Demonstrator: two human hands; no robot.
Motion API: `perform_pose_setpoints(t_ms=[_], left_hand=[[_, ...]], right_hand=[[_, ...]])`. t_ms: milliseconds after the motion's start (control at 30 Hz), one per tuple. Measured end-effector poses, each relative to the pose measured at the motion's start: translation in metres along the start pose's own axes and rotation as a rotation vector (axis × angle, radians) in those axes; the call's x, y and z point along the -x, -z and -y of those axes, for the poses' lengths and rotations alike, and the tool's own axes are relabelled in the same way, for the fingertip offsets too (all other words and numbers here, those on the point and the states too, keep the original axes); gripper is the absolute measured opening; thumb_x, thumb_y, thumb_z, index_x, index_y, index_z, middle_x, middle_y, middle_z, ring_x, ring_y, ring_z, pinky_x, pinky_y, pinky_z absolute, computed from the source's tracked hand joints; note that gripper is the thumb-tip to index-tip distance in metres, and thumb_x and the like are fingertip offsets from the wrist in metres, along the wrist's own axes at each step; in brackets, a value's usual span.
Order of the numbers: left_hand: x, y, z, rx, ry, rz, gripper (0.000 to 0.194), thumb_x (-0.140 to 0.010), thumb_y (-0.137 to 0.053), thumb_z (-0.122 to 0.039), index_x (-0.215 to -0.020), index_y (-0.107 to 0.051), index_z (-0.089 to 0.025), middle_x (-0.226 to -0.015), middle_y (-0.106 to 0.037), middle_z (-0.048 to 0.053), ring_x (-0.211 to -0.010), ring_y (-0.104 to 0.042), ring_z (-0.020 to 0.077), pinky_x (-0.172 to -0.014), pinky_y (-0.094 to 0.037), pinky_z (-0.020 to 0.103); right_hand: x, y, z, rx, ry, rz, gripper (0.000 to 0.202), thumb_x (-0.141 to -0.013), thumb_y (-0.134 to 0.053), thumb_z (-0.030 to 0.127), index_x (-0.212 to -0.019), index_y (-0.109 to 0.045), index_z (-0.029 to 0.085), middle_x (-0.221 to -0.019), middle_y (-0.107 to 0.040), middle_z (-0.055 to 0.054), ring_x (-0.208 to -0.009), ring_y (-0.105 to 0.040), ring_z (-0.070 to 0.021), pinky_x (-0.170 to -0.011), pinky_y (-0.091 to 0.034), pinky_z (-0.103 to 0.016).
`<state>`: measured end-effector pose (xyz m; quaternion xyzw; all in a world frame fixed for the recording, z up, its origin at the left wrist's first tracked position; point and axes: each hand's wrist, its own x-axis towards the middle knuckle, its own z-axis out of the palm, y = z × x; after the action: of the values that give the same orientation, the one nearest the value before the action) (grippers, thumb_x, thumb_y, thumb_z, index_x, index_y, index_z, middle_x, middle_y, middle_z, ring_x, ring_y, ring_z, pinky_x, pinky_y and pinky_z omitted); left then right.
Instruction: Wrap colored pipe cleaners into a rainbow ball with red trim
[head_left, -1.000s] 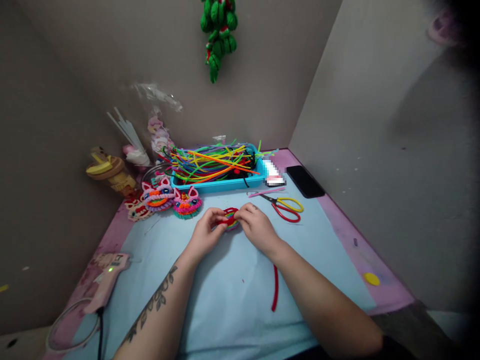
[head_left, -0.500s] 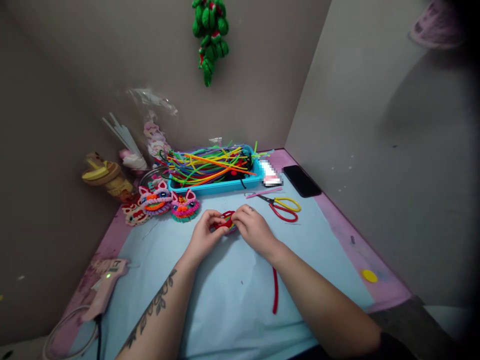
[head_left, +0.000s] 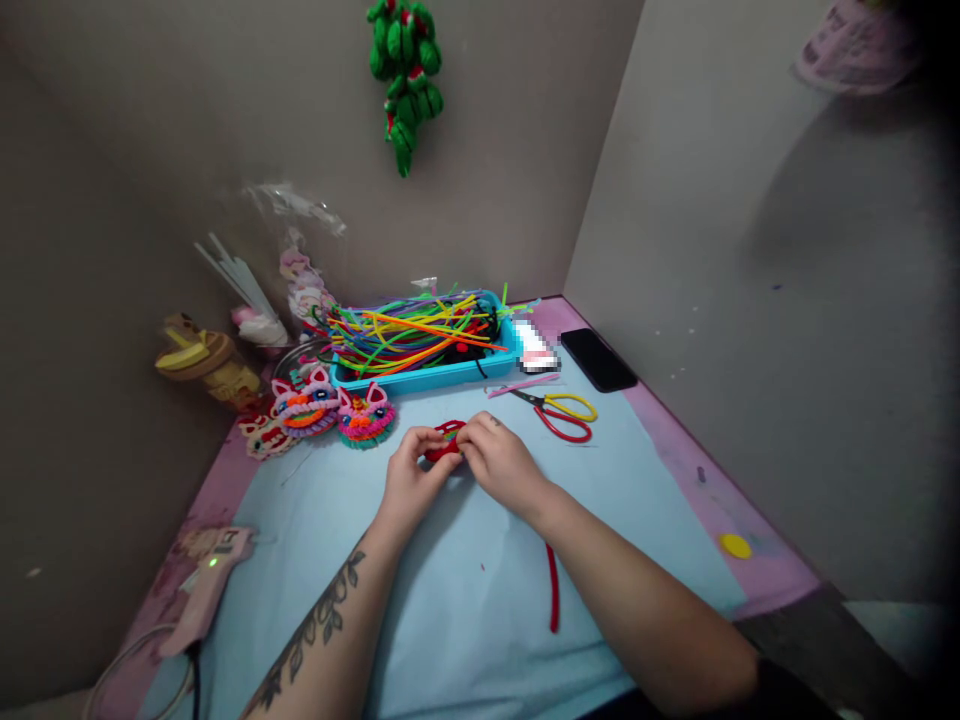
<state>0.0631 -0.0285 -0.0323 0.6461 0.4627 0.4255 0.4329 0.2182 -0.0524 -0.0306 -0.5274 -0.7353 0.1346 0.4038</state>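
Observation:
Between my two hands is a small red piece of pipe-cleaner work (head_left: 444, 447) with a little green showing in it. My left hand (head_left: 417, 470) grips it from the left, thumb below and fingers above. My right hand (head_left: 499, 458) pinches its right side, the fingertips close to my left thumb. The fingers cover much of the piece. A loose red pipe cleaner (head_left: 553, 590) lies on the blue cloth (head_left: 465, 640), partly under my right forearm. Scissors (head_left: 559, 412) with one yellow and one red handle lie beyond my right hand.
A blue tray (head_left: 420, 376) of colourful pipe cleaners stands at the back. Lion-head figures (head_left: 365, 415) sit left of it. A pink glue gun (head_left: 206, 595) with a green light lies at the left, its cable trailing. A black phone (head_left: 598, 360) lies at the right.
The red piece appears turned slightly in my hands, showing more red and less of its other colours. The whole view has shifted a little.

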Motion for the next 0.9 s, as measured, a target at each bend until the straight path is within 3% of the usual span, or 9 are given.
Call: perform_pose_setpoints(t_ms=[267,467,900], left_hand=[[0.0010,0.0003,0.0018,-0.092,-0.071,-0.068,0.026,-0.069,-0.071,-0.029,-0.088,-0.057,-0.019,-0.084,-0.069,0.003,-0.080,-0.067,0.0182,-0.076,-0.052,0.031],[0.0007,0.0003,0.0023,-0.047,-0.052,-0.029,0.026,-0.071,-0.070,-0.026,-0.093,-0.059,-0.019,-0.087,-0.072,0.004,-0.083,-0.068,0.0189,-0.079,-0.052,0.032],[-0.0022,0.0012,-0.0047,0.106,-0.034,-0.094,0.031,-0.068,-0.070,-0.018,-0.088,-0.047,-0.021,-0.075,-0.062,-0.003,-0.073,-0.063,0.0135,-0.072,-0.050,0.027]], right_hand=[[-0.0004,0.0037,0.0016,-0.023,0.013,0.022,0.016,-0.086,-0.046,0.008,-0.084,-0.057,0.019,-0.086,-0.055,-0.006,-0.084,-0.054,-0.0189,-0.076,-0.044,-0.030],[-0.0008,0.0068,0.0018,-0.058,0.009,0.061,0.016,-0.084,-0.047,0.007,-0.082,-0.058,0.018,-0.085,-0.055,-0.005,-0.083,-0.055,-0.0181,-0.076,-0.044,-0.029],[-0.0012,0.0093,0.0033,-0.148,-0.006,0.068,0.016,-0.081,-0.051,0.006,-0.081,-0.059,0.019,-0.083,-0.056,-0.003,-0.081,-0.055,-0.0162,-0.074,-0.044,-0.028]])
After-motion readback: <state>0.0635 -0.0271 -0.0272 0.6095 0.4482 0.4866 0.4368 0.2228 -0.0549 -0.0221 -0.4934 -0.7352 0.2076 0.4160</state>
